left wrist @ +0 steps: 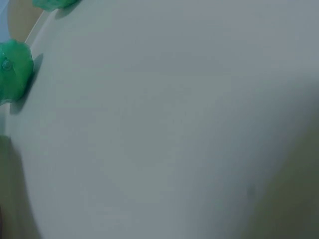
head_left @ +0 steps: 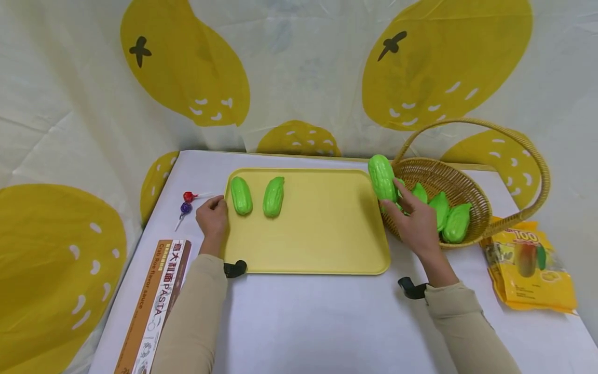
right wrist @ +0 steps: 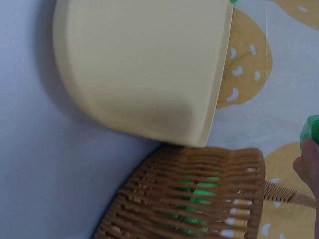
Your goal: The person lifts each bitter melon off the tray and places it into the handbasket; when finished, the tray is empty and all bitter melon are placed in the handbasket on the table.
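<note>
A green toy bitter melon [head_left: 381, 177] is pinched between the thumb and fingers of my right hand [head_left: 413, 218], raised over the left rim of the wicker basket [head_left: 486, 228]. The right wrist view catches part of that bitter melon [right wrist: 310, 128] and a few fingers at its right edge. Several more bitter melons [head_left: 457, 223] lie inside the basket. Two others, the left one [head_left: 241, 196] and the right one [head_left: 273, 197], rest apart on the yellow tray [head_left: 317, 239]. With curled fingers, my left hand [head_left: 213, 218] holds the tray's left edge.
Left of the tray lie a red lollipop [head_left: 188, 197], a purple lollipop [head_left: 186, 208] and a long pasta box [head_left: 151, 306]. A yellow candy bag [head_left: 530, 265] sits right of the basket, whose tall handle [head_left: 544, 176] arches up. A fruit-print cloth [head_left: 299, 67] hangs behind the table.
</note>
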### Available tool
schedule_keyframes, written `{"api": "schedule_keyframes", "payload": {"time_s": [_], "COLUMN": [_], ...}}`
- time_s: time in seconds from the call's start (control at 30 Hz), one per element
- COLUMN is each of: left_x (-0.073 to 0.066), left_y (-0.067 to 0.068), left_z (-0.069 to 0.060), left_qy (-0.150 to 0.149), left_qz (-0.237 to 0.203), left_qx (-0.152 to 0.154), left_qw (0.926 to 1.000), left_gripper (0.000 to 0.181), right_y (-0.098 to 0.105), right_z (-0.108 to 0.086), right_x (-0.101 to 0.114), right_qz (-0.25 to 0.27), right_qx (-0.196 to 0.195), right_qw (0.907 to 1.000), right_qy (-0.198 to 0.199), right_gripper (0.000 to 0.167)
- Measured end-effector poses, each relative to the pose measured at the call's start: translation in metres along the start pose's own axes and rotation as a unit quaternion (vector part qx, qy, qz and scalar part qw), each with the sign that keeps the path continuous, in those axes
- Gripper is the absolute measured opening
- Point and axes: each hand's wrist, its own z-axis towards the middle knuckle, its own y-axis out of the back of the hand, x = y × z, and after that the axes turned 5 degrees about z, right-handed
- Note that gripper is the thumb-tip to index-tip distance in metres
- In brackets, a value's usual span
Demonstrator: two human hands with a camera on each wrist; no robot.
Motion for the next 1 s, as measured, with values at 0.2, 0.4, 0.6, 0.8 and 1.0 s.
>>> {"api": "schedule_keyframes", "payload": {"time_s": [0.2,0.4,0.6,0.8,1.0], "left_x": [0.002,0.002,0.003,0.002,0.001], "left_y": [0.000,0.000,0.000,0.000,0.001], "left_z": [0.001,0.001,0.002,0.000,0.000], "left_qy": [-0.001,-0.004,0.000,-0.003,-0.003], "left_qz": [0.001,-0.004,-0.007,-0.011,-0.016], "left_qx": [-0.004,-0.001,0.001,0.004,0.004], "left_qw": [1.0000,1.0000,1.0000,0.9999,0.9999], "left_gripper": [0.030,0.029,0.029,0.029,0.030], "right_y": [0.014,0.029,0.040,0.046,0.049], "right_z": [-0.005,-0.010,-0.010,-0.009,-0.008], "right_x": [-0.008,-0.018,-0.033,-0.046,-0.053], "right_qz": [-0.002,-0.035,-0.045,-0.049,-0.078], "right_qx": [-0.006,-0.019,-0.023,-0.027,-0.025], "right_qw": [0.9996,0.9976,0.9946,0.9910,0.9870], "right_qy": [-0.026,-0.057,-0.090,-0.121,-0.138], "right_gripper": [0.058,0.060,0.061,0.061,0.059]}}
